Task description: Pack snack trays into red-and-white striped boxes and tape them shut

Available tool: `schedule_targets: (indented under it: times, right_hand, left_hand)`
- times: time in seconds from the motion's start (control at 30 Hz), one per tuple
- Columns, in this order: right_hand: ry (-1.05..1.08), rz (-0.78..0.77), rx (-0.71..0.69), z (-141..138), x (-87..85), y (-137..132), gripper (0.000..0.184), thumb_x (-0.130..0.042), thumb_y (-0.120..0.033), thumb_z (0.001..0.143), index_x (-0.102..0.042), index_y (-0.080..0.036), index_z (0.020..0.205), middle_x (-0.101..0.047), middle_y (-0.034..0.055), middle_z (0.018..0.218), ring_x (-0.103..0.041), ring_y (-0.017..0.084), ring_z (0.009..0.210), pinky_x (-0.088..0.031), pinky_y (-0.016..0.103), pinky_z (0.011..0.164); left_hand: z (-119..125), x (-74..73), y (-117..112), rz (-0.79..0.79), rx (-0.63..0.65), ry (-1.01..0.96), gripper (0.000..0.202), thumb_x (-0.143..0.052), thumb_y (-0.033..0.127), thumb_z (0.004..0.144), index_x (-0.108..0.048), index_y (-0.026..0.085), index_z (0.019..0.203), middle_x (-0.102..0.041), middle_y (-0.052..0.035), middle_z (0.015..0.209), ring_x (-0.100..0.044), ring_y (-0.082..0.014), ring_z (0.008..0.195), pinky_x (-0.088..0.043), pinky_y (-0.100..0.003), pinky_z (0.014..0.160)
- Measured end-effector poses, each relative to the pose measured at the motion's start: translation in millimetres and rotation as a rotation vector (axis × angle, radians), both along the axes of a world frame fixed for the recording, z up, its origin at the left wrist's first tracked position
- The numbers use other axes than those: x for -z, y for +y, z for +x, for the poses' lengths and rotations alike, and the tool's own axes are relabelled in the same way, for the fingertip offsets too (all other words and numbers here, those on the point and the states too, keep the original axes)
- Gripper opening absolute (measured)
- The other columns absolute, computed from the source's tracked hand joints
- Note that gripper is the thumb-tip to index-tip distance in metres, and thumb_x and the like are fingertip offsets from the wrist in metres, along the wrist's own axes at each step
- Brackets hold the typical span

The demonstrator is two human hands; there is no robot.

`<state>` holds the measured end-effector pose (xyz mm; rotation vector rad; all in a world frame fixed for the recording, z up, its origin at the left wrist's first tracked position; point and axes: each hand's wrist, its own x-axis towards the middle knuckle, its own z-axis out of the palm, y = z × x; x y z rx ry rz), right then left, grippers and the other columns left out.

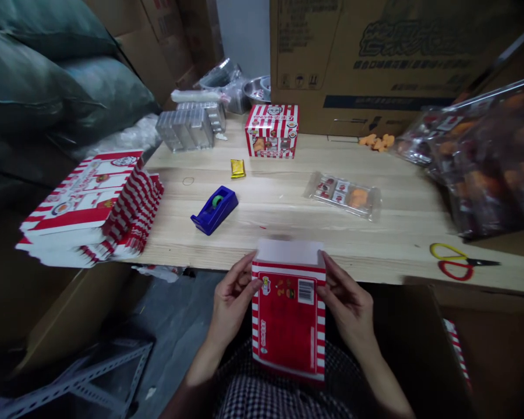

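I hold a red-and-white striped carton (288, 317) in front of my lap, just below the wooden table's front edge (375, 265). My left hand (231, 297) grips its left side, fingers curled on the upper corner. My right hand (347, 299) grips the right side the same way. The carton's white top flap stands up, and its barcode side faces me.
A stack of flat striped cartons (91, 209) lies at the table's left end. On the table lie a blue tape dispenser (213, 210), a finished striped box (272, 131), a clear snack pack (344, 195), a gold sachet (237, 168) and red-yellow scissors (456, 262). Bagged goods (484, 151) pile at the right.
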<state>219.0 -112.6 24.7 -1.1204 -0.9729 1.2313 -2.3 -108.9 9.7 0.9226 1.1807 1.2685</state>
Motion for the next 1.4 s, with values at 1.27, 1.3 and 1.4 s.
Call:
schedule_targets:
  times: [1.27,1.3,1.4]
  right_hand:
    - [-0.033,-0.162,-0.324,7.4,34.9,49.2,0.017,-0.078,-0.038,0.083,-0.078,-0.026,0.094,-0.076,0.0005,0.092,-0.069,0.016,0.084,-0.054,0.031,0.081]
    - [-0.055,-0.146,-0.328,7.5,35.3,50.9,0.015,-0.078,-0.038,0.084,-0.078,-0.025,0.092,-0.075,0.0001,0.090,-0.068,0.016,0.082,-0.053,0.030,0.078]
    - [-0.129,-0.105,-0.338,9.0,32.2,55.7,0.015,-0.076,-0.038,0.085,-0.077,-0.024,0.086,-0.070,0.0000,0.082,-0.064,0.015,0.076,-0.051,0.029,0.070]
  left_hand:
    - [-25.0,14.7,37.9,-0.048,0.219,0.154,0.024,-0.075,0.038,0.084,-0.070,0.015,0.085,-0.067,-0.0026,0.079,-0.060,-0.0142,0.073,-0.045,-0.025,0.071]
    - [-26.0,14.3,40.1,-0.018,0.226,0.195,0.024,-0.074,0.038,0.085,-0.070,0.015,0.082,-0.067,-0.0033,0.081,-0.060,-0.0150,0.076,-0.044,-0.025,0.071]
    - [-27.6,8.1,44.8,0.056,0.233,0.297,0.026,-0.072,0.037,0.086,-0.069,0.015,0.074,-0.067,-0.0052,0.085,-0.061,-0.0173,0.083,-0.044,-0.026,0.074]
